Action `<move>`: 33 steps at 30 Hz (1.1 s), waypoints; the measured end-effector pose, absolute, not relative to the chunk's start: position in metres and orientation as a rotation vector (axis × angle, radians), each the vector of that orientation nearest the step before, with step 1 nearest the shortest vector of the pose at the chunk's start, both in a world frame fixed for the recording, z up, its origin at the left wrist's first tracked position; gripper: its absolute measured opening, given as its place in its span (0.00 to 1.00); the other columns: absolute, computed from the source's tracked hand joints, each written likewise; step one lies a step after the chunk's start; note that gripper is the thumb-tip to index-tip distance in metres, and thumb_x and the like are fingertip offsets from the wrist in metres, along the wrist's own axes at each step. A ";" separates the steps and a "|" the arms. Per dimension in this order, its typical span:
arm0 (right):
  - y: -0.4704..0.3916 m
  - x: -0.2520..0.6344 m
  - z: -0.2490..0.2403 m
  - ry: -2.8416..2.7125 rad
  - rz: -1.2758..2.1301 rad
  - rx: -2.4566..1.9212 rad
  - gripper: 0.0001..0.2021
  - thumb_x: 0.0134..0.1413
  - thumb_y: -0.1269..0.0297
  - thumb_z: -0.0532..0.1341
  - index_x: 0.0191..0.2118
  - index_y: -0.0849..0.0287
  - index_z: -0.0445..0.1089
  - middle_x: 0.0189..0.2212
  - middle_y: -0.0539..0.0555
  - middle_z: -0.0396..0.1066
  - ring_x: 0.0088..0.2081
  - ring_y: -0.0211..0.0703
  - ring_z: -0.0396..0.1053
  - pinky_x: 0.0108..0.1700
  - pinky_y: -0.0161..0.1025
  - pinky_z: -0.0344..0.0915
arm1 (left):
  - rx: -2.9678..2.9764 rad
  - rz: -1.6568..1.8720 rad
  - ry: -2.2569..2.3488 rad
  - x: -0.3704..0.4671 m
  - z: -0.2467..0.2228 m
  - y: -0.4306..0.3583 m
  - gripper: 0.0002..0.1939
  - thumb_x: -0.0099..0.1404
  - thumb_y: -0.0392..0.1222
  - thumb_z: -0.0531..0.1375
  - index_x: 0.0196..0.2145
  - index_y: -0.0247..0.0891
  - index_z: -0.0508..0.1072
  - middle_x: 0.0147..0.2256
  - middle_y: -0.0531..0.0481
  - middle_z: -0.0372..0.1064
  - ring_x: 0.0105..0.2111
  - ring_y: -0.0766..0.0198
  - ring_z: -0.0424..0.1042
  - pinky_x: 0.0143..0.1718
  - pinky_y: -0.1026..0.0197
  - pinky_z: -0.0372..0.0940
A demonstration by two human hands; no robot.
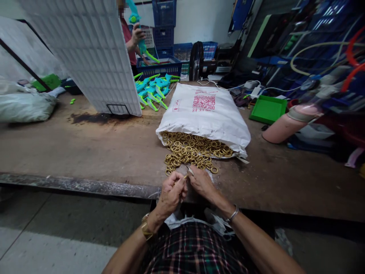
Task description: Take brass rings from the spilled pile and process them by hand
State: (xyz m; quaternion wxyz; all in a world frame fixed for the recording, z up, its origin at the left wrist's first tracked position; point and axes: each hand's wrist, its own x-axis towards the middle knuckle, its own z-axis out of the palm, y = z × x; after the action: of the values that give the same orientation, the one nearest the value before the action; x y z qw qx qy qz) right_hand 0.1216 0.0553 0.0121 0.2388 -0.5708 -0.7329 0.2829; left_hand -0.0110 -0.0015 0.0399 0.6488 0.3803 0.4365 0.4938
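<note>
My left hand (172,193) is closed in a pinch on a gold-coloured ring (186,176), seen edge-on between the fingertips. Close against it, my right hand (203,184) is closed around a small, thin tool (189,169) with a dark tip; its kind I cannot make out. Both hands are at the table's front edge. Just beyond them lies a pile of gold-coloured rings (185,154), spilling from the mouth of a white woven sack (182,102) with red print. The sack lies on its side on the table.
The brown table (114,152) carries a tall white ribbed panel (94,57), turquoise-and-green toy bows (155,89), a green tray (268,109) and a pink bottle (288,123). A plastic bag (27,106) lies left. Behind the table, another person's hand (137,35) holds a toy bow.
</note>
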 end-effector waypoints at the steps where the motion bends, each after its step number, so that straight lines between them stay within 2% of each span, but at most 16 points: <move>1: 0.055 0.119 0.015 -1.907 0.886 -1.519 0.07 0.48 0.68 0.52 0.23 0.57 0.61 0.18 0.48 0.61 0.21 0.34 0.54 0.24 0.33 0.46 | 0.808 1.125 0.945 -0.011 0.040 0.000 0.18 0.55 0.56 0.59 0.28 0.38 0.59 0.20 0.58 0.59 0.15 0.75 0.56 0.15 0.71 0.50; 5: 0.047 0.108 0.023 -1.512 1.467 -1.308 0.13 0.52 0.58 0.52 0.20 0.58 0.60 0.14 0.44 0.57 0.17 0.31 0.51 0.20 0.31 0.46 | 0.649 1.179 0.836 -0.012 0.039 0.006 0.19 0.53 0.54 0.61 0.28 0.38 0.58 0.22 0.58 0.61 0.15 0.76 0.55 0.14 0.71 0.50; 8: 0.040 0.102 0.024 -1.344 1.676 -1.208 0.14 0.52 0.56 0.53 0.21 0.58 0.60 0.13 0.43 0.56 0.14 0.30 0.50 0.17 0.29 0.45 | 0.610 1.195 0.817 -0.012 0.039 0.007 0.19 0.52 0.54 0.62 0.27 0.38 0.59 0.22 0.57 0.62 0.15 0.76 0.56 0.13 0.71 0.51; 11: 0.038 0.100 0.025 -1.347 1.651 -1.166 0.11 0.50 0.59 0.54 0.22 0.57 0.61 0.16 0.45 0.61 0.18 0.32 0.57 0.21 0.30 0.53 | 0.552 1.181 0.856 -0.013 0.037 0.006 0.20 0.52 0.55 0.61 0.28 0.37 0.59 0.22 0.57 0.61 0.15 0.75 0.57 0.13 0.71 0.51; 13: 0.039 0.101 0.028 -1.426 1.520 -1.195 0.10 0.50 0.59 0.54 0.22 0.57 0.62 0.18 0.46 0.63 0.21 0.34 0.59 0.24 0.32 0.56 | 0.495 1.164 0.901 -0.015 0.034 0.005 0.21 0.51 0.56 0.62 0.28 0.37 0.59 0.21 0.57 0.61 0.16 0.76 0.57 0.14 0.72 0.49; 18: 0.041 0.106 0.032 -1.638 1.135 -1.257 0.12 0.51 0.56 0.55 0.23 0.57 0.62 0.19 0.46 0.59 0.24 0.35 0.56 0.27 0.33 0.54 | 0.470 1.164 0.956 -0.021 0.029 0.003 0.22 0.48 0.54 0.64 0.30 0.37 0.60 0.23 0.57 0.62 0.17 0.76 0.58 0.15 0.73 0.47; 23: 0.038 0.107 0.028 -1.749 1.074 -1.229 0.13 0.54 0.56 0.53 0.24 0.57 0.62 0.21 0.47 0.61 0.25 0.36 0.57 0.29 0.33 0.54 | 0.551 1.113 0.974 -0.021 0.030 -0.001 0.21 0.49 0.54 0.63 0.30 0.37 0.62 0.21 0.58 0.60 0.16 0.76 0.57 0.15 0.72 0.48; 29: 0.040 0.105 0.022 -1.580 1.291 -1.246 0.13 0.52 0.55 0.55 0.23 0.58 0.62 0.18 0.45 0.58 0.22 0.33 0.55 0.25 0.32 0.53 | 0.791 1.155 1.210 -0.018 0.027 0.001 0.20 0.52 0.56 0.61 0.26 0.36 0.63 0.14 0.61 0.55 0.12 0.76 0.51 0.13 0.71 0.47; 33: 0.038 0.104 0.024 -1.293 1.701 -1.254 0.15 0.50 0.52 0.55 0.23 0.57 0.58 0.14 0.42 0.54 0.14 0.28 0.45 0.16 0.29 0.42 | 0.810 1.171 1.231 -0.018 0.027 0.004 0.20 0.53 0.57 0.60 0.27 0.36 0.63 0.15 0.60 0.56 0.12 0.76 0.51 0.14 0.71 0.48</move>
State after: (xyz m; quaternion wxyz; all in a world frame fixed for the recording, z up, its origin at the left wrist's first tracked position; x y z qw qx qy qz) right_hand 0.1035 0.0380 0.0239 0.3262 -0.4786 -0.4933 0.6490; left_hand -0.0180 0.0038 0.0268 0.5888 0.3478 0.5287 0.5028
